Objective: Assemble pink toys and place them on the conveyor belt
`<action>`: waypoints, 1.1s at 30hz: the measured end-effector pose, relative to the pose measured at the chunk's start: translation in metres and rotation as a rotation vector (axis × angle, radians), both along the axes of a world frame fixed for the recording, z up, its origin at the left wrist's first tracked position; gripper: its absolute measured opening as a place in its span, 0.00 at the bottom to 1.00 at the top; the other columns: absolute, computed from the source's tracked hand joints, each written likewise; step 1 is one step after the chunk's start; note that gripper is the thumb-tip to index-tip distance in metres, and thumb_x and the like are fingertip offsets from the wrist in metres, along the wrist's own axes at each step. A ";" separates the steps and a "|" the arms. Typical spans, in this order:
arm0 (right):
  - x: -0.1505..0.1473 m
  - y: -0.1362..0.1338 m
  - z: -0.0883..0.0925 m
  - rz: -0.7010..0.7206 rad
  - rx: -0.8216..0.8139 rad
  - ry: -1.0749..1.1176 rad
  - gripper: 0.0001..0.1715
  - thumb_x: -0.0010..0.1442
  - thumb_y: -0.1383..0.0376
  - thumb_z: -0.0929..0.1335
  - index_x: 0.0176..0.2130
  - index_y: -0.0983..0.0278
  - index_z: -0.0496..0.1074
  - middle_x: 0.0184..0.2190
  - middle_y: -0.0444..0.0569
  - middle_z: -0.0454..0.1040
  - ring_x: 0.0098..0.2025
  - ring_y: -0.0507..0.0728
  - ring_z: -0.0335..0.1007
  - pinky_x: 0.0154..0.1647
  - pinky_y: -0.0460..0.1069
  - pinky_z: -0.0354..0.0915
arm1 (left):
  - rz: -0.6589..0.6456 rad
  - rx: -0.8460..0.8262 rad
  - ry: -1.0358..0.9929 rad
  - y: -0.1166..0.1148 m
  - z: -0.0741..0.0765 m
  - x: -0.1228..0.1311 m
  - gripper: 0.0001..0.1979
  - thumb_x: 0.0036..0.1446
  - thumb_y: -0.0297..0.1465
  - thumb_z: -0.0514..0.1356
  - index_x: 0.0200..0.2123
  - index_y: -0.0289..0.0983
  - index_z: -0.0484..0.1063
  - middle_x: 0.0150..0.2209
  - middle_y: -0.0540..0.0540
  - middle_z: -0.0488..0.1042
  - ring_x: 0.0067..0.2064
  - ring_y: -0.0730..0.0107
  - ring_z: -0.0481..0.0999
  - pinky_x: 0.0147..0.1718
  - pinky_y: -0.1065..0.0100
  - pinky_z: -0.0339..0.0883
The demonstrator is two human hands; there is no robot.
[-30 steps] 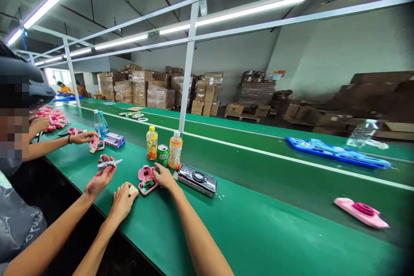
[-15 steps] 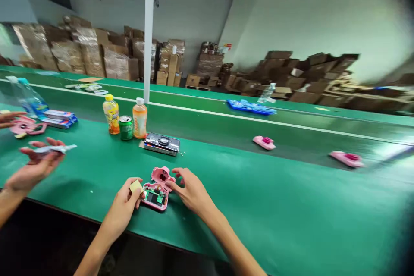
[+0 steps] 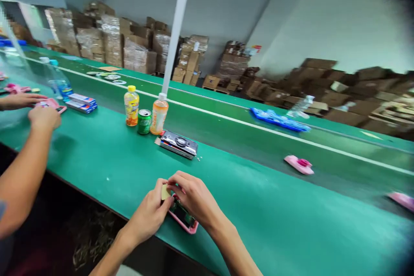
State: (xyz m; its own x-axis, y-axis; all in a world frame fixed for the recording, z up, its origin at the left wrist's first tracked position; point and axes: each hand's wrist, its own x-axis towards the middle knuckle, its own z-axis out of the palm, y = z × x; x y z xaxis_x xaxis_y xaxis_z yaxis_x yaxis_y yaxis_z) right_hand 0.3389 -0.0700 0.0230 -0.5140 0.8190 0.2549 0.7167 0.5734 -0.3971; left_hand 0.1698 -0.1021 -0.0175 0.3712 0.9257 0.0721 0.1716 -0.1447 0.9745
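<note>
Near edge of the green-topped desk (image 3: 258,211): the person's left hand (image 3: 145,212) and right hand (image 3: 197,196) meet over a pink plastic casing (image 3: 186,225) holding a dark green circuit board (image 3: 180,214). Casing lies just right of centre; most of it is hidden under the hands, with only its lower rim and part of the board showing. Left fingers (image 3: 158,194) closed on a small pale beige square pad (image 3: 166,192), its edges partly covered. Right fingers (image 3: 186,181) curved over the casing's top, touching it; firmness of grip cannot be told.

Farther off: a black-and-silver rectangular device (image 3: 178,144), a yellow-capped juice bottle (image 3: 131,107), a green drink can (image 3: 144,121) and an orange-capped... label unreadable, a clear orange drink bottle (image 3: 159,115).

Far left: a co-worker's hand (image 3: 43,117) beside a pink plastic piece (image 3: 50,103), partly covered. Right: a pink plastic shell (image 3: 299,164), blurred, on the belt.
</note>
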 end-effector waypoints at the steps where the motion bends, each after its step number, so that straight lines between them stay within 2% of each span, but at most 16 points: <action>1: 0.001 0.002 0.000 0.008 -0.012 -0.001 0.06 0.67 0.72 0.69 0.38 0.62 0.73 0.35 0.44 0.77 0.37 0.53 0.75 0.38 0.46 0.63 | 0.007 0.010 0.016 -0.001 0.000 0.001 0.10 0.70 0.37 0.49 0.49 0.40 0.62 0.39 0.47 0.75 0.40 0.63 0.74 0.40 0.67 0.61; 7: 0.000 0.007 0.005 0.085 -0.108 -0.097 0.10 0.69 0.74 0.64 0.37 0.62 0.69 0.36 0.44 0.76 0.35 0.53 0.74 0.37 0.46 0.64 | 0.036 0.009 0.130 -0.002 0.000 0.000 0.06 0.69 0.34 0.49 0.46 0.40 0.62 0.37 0.46 0.75 0.40 0.59 0.74 0.39 0.65 0.58; 11: -0.010 -0.010 0.010 -0.002 0.047 -0.364 0.09 0.66 0.76 0.65 0.41 0.63 0.69 0.39 0.48 0.75 0.36 0.55 0.73 0.30 0.47 0.60 | 0.045 -0.019 0.056 -0.001 -0.001 0.002 0.06 0.70 0.34 0.48 0.45 0.41 0.61 0.38 0.46 0.76 0.38 0.62 0.74 0.38 0.66 0.59; 14: -0.011 -0.018 0.012 -0.039 0.168 -0.519 0.08 0.66 0.76 0.66 0.42 0.63 0.69 0.38 0.48 0.75 0.37 0.57 0.72 0.26 0.48 0.54 | 0.046 -0.033 0.065 0.001 -0.001 0.004 0.04 0.69 0.32 0.48 0.39 0.42 0.61 0.30 0.51 0.72 0.31 0.65 0.70 0.33 0.67 0.56; 20: -0.006 -0.015 0.013 0.068 0.152 -0.457 0.06 0.69 0.74 0.65 0.42 0.63 0.68 0.38 0.45 0.74 0.34 0.52 0.70 0.28 0.47 0.56 | 0.025 -0.051 0.085 -0.001 -0.002 0.001 0.09 0.70 0.37 0.47 0.36 0.43 0.58 0.24 0.56 0.65 0.26 0.68 0.64 0.28 0.67 0.51; 24: -0.012 -0.018 0.006 0.121 0.192 -0.504 0.08 0.69 0.75 0.63 0.43 0.64 0.68 0.38 0.46 0.74 0.30 0.53 0.68 0.24 0.49 0.51 | 0.044 -0.027 0.030 0.000 -0.004 0.000 0.06 0.69 0.34 0.48 0.36 0.42 0.59 0.26 0.54 0.68 0.28 0.67 0.67 0.30 0.67 0.55; 29: -0.008 -0.020 0.002 -0.049 0.179 -0.291 0.05 0.73 0.68 0.63 0.48 0.64 0.67 0.45 0.49 0.74 0.30 0.52 0.70 0.25 0.47 0.55 | 0.035 -0.111 -0.003 -0.001 -0.001 -0.001 0.09 0.70 0.38 0.49 0.42 0.41 0.63 0.27 0.55 0.67 0.29 0.68 0.66 0.31 0.67 0.56; 33: -0.004 -0.017 -0.002 -0.034 0.133 -0.190 0.03 0.73 0.67 0.64 0.45 0.63 0.68 0.43 0.47 0.75 0.31 0.52 0.72 0.27 0.47 0.59 | 0.043 -0.119 -0.033 -0.001 0.002 -0.001 0.08 0.71 0.38 0.48 0.44 0.40 0.62 0.28 0.55 0.66 0.30 0.69 0.64 0.32 0.67 0.57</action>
